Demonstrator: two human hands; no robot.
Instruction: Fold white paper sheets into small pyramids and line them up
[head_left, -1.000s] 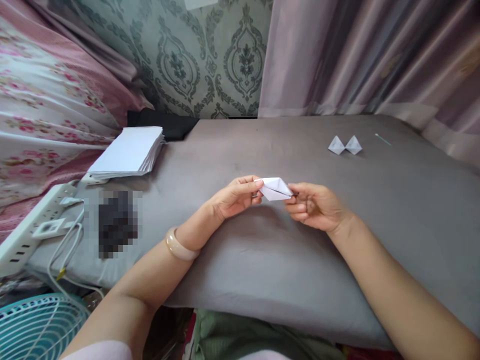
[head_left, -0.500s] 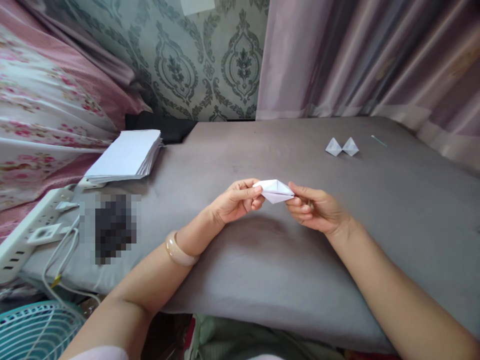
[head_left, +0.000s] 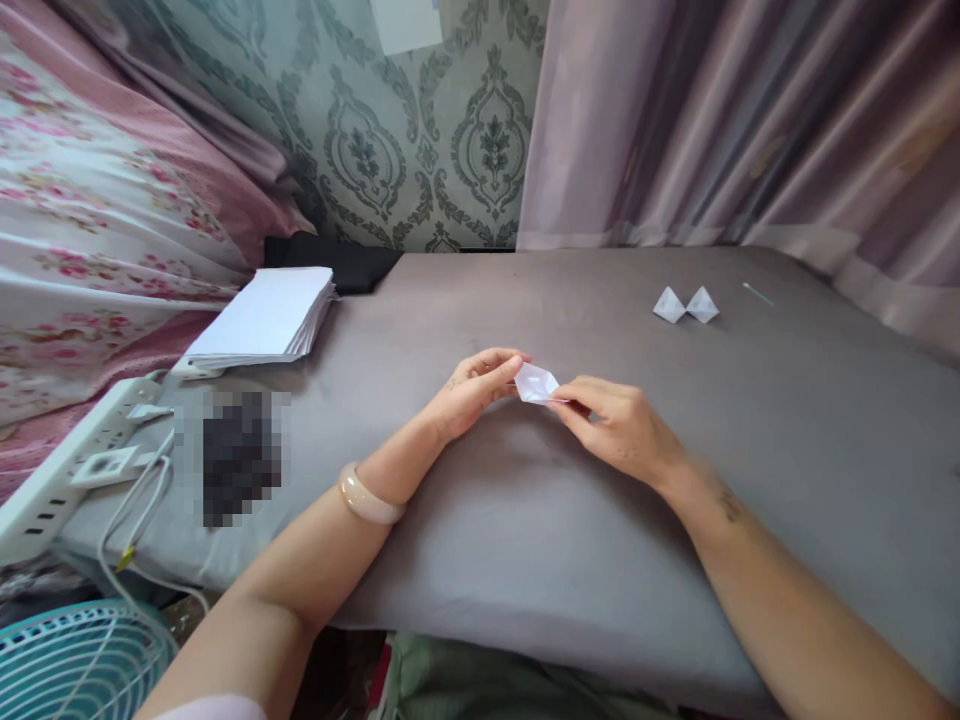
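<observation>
A small folded white paper (head_left: 535,383) is held between both hands above the grey-covered surface. My left hand (head_left: 484,388) pinches its left end between thumb and fingers, a pale bangle round that wrist. On the other end, my right hand (head_left: 611,418) grips the paper's lower right corner, with the back of the hand turned up. The paper looks like a shallow angular pocket; its far ends are hidden by my fingers. Further back to the right sits a folded paper piece (head_left: 670,305) with two pointed peaks.
A stack of white paper (head_left: 266,315) lies at the left, before a black flat item (head_left: 345,262). Near it are a white power strip (head_left: 75,470) with cables and a blurred dark object (head_left: 241,458). A cotton swab (head_left: 759,293) lies back right. A turquoise fan (head_left: 82,660) stands lower left.
My right hand has rolled over, its back now upward, and moved slightly left. The folded paper has tilted and now shows an open pocket-like face. The whole view has shifted slightly.
</observation>
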